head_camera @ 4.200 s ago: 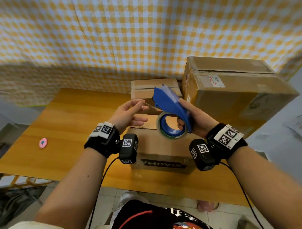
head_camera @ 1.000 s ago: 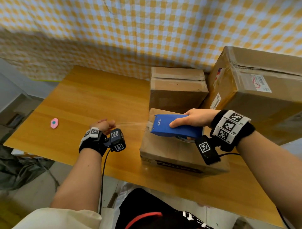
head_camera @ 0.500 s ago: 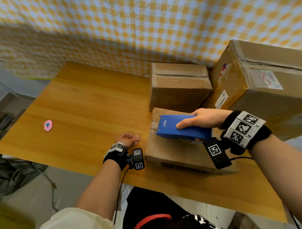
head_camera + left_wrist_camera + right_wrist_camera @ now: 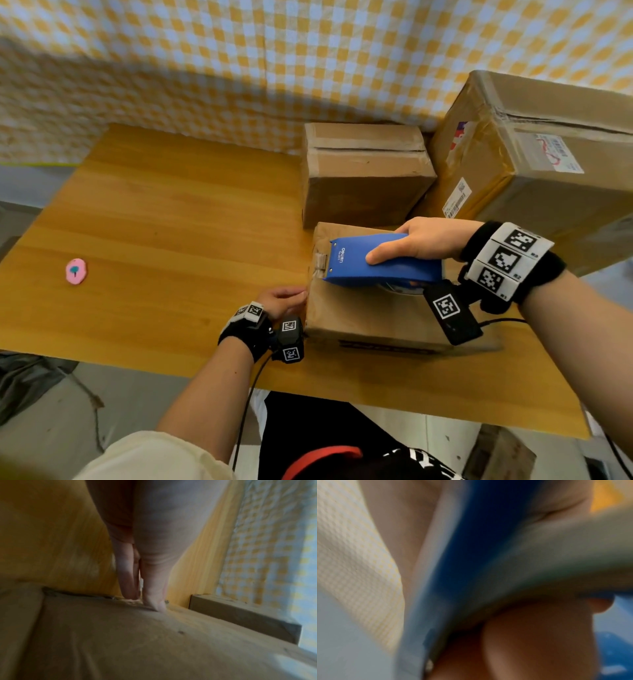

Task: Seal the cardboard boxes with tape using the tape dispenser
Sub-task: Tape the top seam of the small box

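Observation:
A low cardboard box (image 4: pixel 376 318) lies at the table's near edge. On its top sits the blue tape dispenser (image 4: pixel 387 272), nose at the box's left end, where a short bit of clear tape (image 4: pixel 320 262) shows. My right hand (image 4: pixel 394 245) grips the dispenser from above, thumb on its near side. In the right wrist view the blue dispenser (image 4: pixel 471 547) fills the blurred frame. My left hand (image 4: pixel 294 296) is at the box's left side. The left wrist view shows its straight fingers (image 4: pixel 154 595) pressing on the cardboard box (image 4: pixel 137 642) near the bottom edge.
A mid-sized taped box (image 4: pixel 366 171) stands just behind the near one, and a large box (image 4: pixel 548 171) stands at the back right. A small pink object (image 4: pixel 75 271) lies at the far left of the wooden table (image 4: pixel 154 222). A checked cloth hangs behind.
My left hand, which pulled the tape out to the left a second ago, has come in against the box's left side. The dispenser has stayed on the box top in my right hand.

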